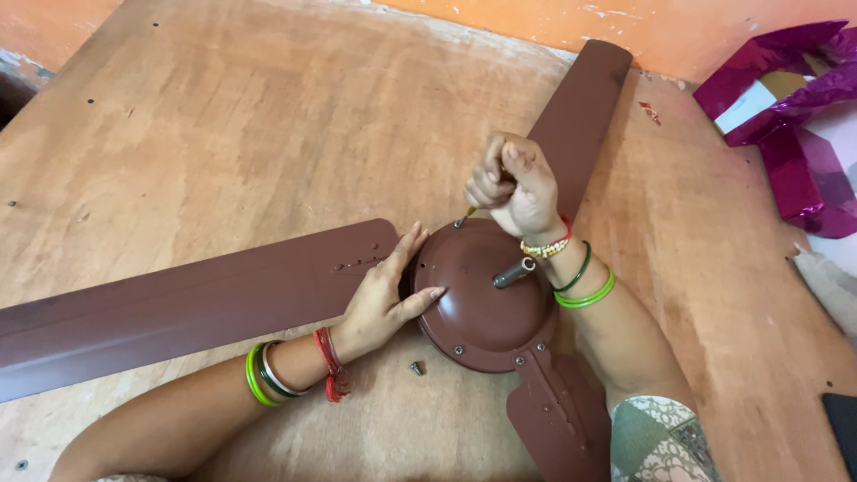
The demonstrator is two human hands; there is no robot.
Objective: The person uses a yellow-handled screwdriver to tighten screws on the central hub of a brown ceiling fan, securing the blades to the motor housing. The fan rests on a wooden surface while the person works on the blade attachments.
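A brown ceiling fan lies on a wooden board, its round motor housing in the middle with a short metal shaft sticking up. My left hand rests flat against the housing's left rim, where the long left blade joins it. My right hand is closed around a screwdriver, whose tip touches the housing's upper edge. A second blade runs to the upper right behind that hand. The third blade points toward me. A loose screw lies on the board by my left wrist.
The wooden board fills most of the view, with an orange wall behind. Shiny purple wrapping lies at the right edge. A dark object shows at the lower right corner.
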